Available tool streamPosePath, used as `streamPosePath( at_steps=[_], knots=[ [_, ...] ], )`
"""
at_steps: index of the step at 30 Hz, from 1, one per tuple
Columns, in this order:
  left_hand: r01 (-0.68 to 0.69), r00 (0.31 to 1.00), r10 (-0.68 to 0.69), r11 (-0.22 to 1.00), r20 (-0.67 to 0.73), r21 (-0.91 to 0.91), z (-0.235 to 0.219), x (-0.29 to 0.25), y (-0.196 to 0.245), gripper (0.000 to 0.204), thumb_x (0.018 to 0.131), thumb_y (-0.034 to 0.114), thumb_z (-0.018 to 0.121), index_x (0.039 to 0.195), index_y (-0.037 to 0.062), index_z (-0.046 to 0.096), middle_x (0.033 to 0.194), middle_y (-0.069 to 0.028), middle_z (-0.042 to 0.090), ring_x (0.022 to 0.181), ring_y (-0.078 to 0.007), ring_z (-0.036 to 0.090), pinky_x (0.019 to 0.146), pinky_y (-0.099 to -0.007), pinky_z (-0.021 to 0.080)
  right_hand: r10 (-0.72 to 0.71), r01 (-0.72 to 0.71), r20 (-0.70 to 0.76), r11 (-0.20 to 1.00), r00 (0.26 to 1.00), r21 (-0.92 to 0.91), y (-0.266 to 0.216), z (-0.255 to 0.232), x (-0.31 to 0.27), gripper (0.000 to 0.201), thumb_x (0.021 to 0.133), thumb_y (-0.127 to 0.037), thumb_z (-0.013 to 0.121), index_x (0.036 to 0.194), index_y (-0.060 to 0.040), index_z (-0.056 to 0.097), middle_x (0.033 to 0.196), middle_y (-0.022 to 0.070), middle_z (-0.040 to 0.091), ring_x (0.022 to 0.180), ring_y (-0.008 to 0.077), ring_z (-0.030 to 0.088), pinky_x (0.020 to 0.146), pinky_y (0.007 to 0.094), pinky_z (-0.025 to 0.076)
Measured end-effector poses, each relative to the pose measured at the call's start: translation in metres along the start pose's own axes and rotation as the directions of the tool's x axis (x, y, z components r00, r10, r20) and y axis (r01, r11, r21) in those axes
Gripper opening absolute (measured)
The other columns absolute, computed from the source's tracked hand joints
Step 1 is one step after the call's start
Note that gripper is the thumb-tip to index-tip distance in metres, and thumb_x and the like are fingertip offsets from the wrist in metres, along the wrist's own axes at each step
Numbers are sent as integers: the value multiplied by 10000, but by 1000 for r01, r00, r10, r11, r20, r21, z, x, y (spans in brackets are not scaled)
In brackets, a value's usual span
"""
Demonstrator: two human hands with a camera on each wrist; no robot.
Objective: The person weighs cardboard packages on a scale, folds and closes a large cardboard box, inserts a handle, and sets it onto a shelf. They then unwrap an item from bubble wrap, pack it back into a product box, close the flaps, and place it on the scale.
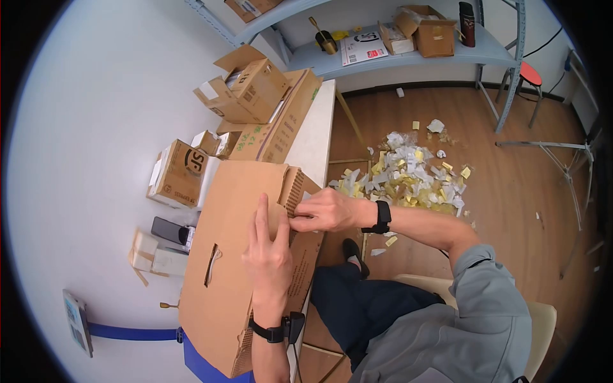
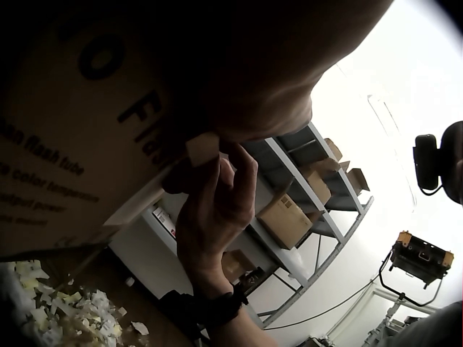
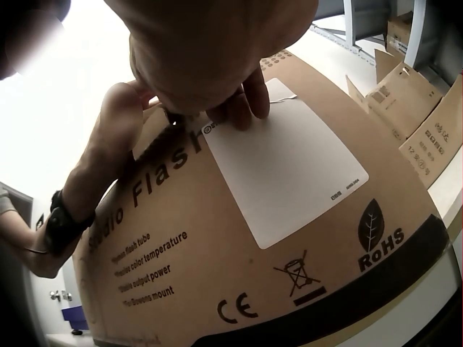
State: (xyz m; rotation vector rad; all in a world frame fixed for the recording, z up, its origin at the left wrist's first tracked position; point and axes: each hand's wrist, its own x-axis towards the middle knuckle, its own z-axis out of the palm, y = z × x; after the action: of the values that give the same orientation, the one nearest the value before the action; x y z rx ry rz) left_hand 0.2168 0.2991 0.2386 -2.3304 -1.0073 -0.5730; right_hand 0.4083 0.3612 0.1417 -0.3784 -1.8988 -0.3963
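A large brown cardboard box (image 1: 223, 191) lies on the table with a slot cut in its top. My left hand (image 1: 269, 258) rests on that top near the edge facing me, its fingers extended. At the same edge my right hand (image 1: 329, 209) has curled fingers and pinches a small cardboard tab (image 2: 203, 149). The right wrist view shows printing on the box's side and a white label (image 3: 289, 166) just below the right fingers. The right hand hides part of the edge there.
Further along the table (image 1: 313, 137) stand a long carton (image 1: 281, 127) with an open box (image 1: 258, 89) on it, and an SF box (image 1: 182, 172). Paper scraps (image 1: 408, 172) are heaped on the floor. A blue-grey shelf (image 1: 408, 60) holds more boxes.
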Motion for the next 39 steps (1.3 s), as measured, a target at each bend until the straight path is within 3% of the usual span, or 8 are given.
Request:
streamPosePath(
  at_steps=[14, 16, 20, 23, 26, 31, 33, 39],
  knots=[
    [-56, 986, 55, 998, 155, 4, -14, 13, -2, 148, 852, 16, 703, 990, 67, 723, 1489, -157, 552, 1232, -347, 624, 659, -388, 644, -70, 69, -57, 998, 996, -7, 4, 4, -1, 113, 826, -57, 714, 936, -48, 686, 779, 28, 576, 610, 155, 586, 495, 278, 471],
    [0, 990, 6, 999, 140, -40, -14, 12, 0, 257, 838, -26, 682, 1067, 66, 753, 1488, -133, 566, 1247, -343, 627, 782, -423, 623, -74, 73, -44, 997, 996, -6, 5, 4, -1, 130, 825, -56, 715, 953, -44, 699, 781, 28, 584, 614, 155, 593, 500, 277, 476],
    [-28, 989, 30, 999, 145, -15, -16, 8, -4, 286, 844, 0, 700, 1110, 84, 765, 1487, -169, 562, 1259, -363, 611, 777, -423, 644, -69, 69, -57, 998, 996, 12, 5, 7, -3, 209, 828, -44, 715, 1036, -36, 730, 776, 26, 596, 630, 154, 611, 509, 277, 481],
    [12, 991, 1, 995, 137, -95, -23, 5, -5, 368, 836, -17, 695, 1185, 80, 764, 1464, -187, 582, 1275, -367, 605, 887, -447, 616, -63, 63, -41, 998, 997, 17, 5, 4, -2, 241, 829, -33, 717, 1070, -35, 730, 778, 25, 602, 631, 153, 613, 512, 277, 483],
    [88, 975, -58, 988, 214, -130, -28, -1, -7, 347, 878, -33, 674, 1201, 60, 760, 1447, -184, 601, 1287, -360, 600, 981, -456, 566, -58, 59, -55, 998, 997, 14, 4, 7, -2, 256, 844, -46, 701, 1100, -50, 715, 755, 18, 557, 615, 147, 596, 511, 276, 483],
    [339, 937, -348, 884, 34, -323, -17, -1, 7, 235, 937, -48, 682, 1157, -9, 753, 1352, -175, 683, 1213, -352, 656, 1009, -429, 539, -32, 34, -83, 999, 996, 23, 3, 13, -6, 263, 878, -99, 727, 1140, -76, 712, 752, 16, 546, 601, 147, 596, 509, 287, 483],
    [349, 933, -358, 872, 41, -343, -9, -7, 0, 225, 940, -48, 683, 1154, -26, 747, 1324, -184, 697, 1214, -358, 657, 1010, -430, 537, 145, -131, -194, 988, 970, 81, -5, 13, -3, 288, 883, -160, 785, 1157, -103, 720, 795, 19, 590, 603, 173, 615, 516, 309, 490],
    [293, 956, -284, 878, 79, -378, -12, -13, -8, 245, 953, -28, 652, 1190, -58, 706, 1299, -223, 698, 1248, -411, 630, 1038, -472, 518, 422, -405, -31, 886, 906, 226, -5, -3, 25, 291, 867, -180, 853, 1133, -102, 765, 829, 63, 719, 605, 199, 638, 535, 328, 494]
  ],
)
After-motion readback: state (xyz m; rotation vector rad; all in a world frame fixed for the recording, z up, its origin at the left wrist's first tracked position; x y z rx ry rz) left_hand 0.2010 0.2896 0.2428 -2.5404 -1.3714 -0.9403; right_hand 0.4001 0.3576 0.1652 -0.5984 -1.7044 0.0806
